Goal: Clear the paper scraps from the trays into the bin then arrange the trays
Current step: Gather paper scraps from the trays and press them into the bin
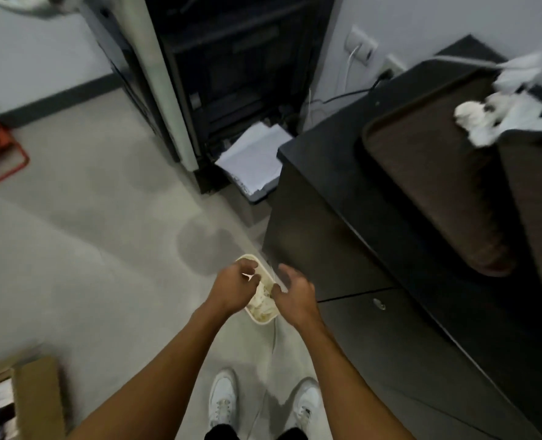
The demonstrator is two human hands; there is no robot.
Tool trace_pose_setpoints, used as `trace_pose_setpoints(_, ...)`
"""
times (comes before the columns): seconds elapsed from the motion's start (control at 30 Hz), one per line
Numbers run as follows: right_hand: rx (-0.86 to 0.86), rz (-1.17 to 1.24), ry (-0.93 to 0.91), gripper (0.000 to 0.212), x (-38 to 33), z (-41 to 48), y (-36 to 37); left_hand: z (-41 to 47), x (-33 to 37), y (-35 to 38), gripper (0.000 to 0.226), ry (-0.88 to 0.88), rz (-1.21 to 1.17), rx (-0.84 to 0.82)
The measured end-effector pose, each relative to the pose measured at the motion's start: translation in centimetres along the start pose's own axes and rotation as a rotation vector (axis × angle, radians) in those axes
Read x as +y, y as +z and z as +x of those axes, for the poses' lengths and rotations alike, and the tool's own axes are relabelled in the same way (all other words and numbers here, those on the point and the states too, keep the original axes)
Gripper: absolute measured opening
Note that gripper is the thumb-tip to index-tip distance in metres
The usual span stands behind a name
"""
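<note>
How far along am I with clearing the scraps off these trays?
Partly done. The bin on the floor already holds crumpled paper. The left hand and right hand hover over it, seemingly dropping a load. Some white scraps still lie at the brown tray's far end, and the trays look unarranged.

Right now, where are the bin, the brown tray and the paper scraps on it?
bin (260, 320): head view, its near rim.
brown tray (431, 185): head view, bare middle of its surface.
paper scraps (475, 119): head view, the white crumpled lump.
</note>
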State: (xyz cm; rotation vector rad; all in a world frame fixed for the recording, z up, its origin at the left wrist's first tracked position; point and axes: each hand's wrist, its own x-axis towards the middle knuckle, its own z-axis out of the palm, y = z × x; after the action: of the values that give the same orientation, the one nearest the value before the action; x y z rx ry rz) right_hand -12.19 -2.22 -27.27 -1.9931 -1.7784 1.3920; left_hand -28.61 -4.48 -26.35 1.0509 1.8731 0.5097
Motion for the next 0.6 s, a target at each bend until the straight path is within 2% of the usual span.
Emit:
trace_pose_setpoints(0.2,0.153,0.123,-0.074,0.052,-6.0,-6.0,-5.9,-4.9,7.8,-4.1,0.027,0.096,-0.133,0.060)
trace_pose_setpoints(0.37,0.293,0.253,-0.162,0.047,-9.4,-10.6,-11.5,-8.4,14.2,-6.6,0.030,0.255,-0.176,0.115)
trace_pose_setpoints(0.6,0.527,0.392,-0.238,0.044,-10.1,-16.6,-20.5,-12.6,22.9,-6.7,0.032,0.461,-0.169,0.055)
